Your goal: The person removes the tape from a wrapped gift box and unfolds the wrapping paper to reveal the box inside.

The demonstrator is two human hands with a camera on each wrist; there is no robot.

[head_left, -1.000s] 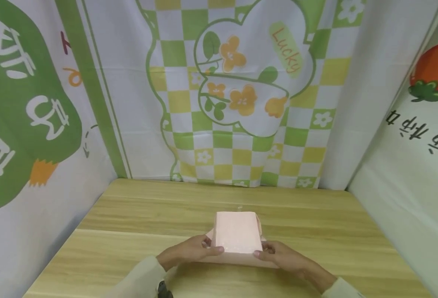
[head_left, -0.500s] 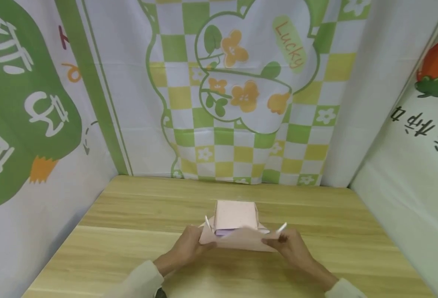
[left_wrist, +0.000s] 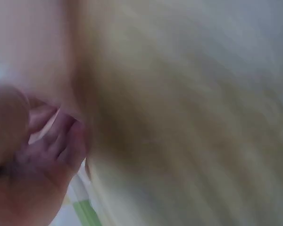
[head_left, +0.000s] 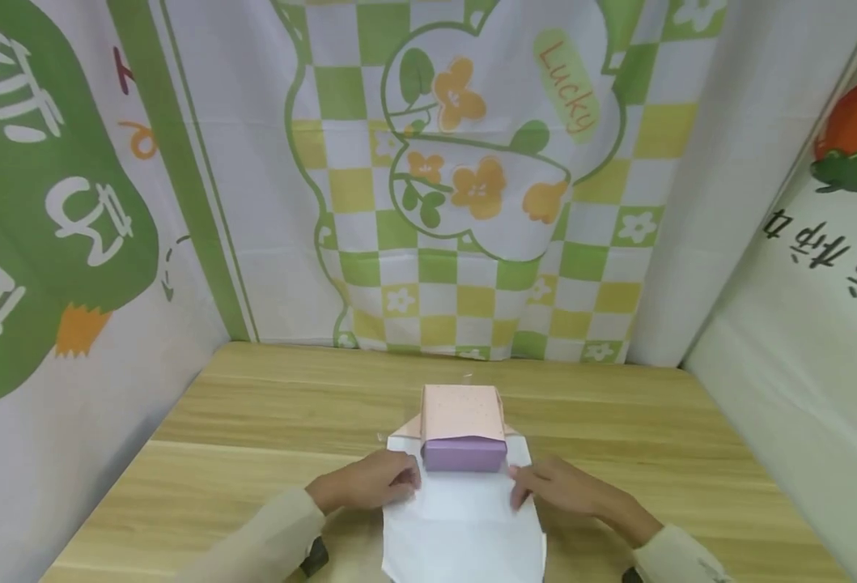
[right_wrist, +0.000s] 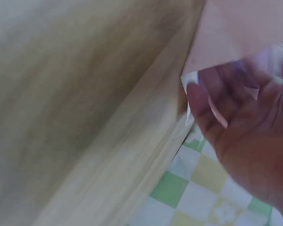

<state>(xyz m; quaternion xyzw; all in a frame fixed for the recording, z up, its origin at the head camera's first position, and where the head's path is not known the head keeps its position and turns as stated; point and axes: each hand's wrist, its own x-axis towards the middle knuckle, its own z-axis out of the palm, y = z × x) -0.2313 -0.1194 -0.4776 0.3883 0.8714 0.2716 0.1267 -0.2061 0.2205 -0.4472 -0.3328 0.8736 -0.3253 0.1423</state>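
A small purple box (head_left: 464,455) sits mid-table, its top under a fold of pale pink wrapping paper (head_left: 463,411). The paper's white inner side (head_left: 464,518) lies spread out in front of the box toward the person. At the sheet's left edge is my left hand (head_left: 380,479), fingers bent over the white side and holding nothing firmly. My right hand (head_left: 555,484) touches the opposite edge with loose fingertips. From the right wrist, the right hand (right_wrist: 250,117) shows relaxed fingers beside a hanging pink flap (right_wrist: 240,35). The left wrist view is blurred; the left hand (left_wrist: 42,160) is partly behind pink paper (left_wrist: 33,47).
The wooden tabletop (head_left: 253,421) extends on both sides of the paper. A bit of clear tape (head_left: 467,376) shows just behind the box. Printed cloth curtains (head_left: 472,308) enclose the table at the back and sides.
Both hands gripped the front paper flap and folded it down toward the person, baring its white side and the box's purple front. The hands have since loosened onto the sheet's edges.
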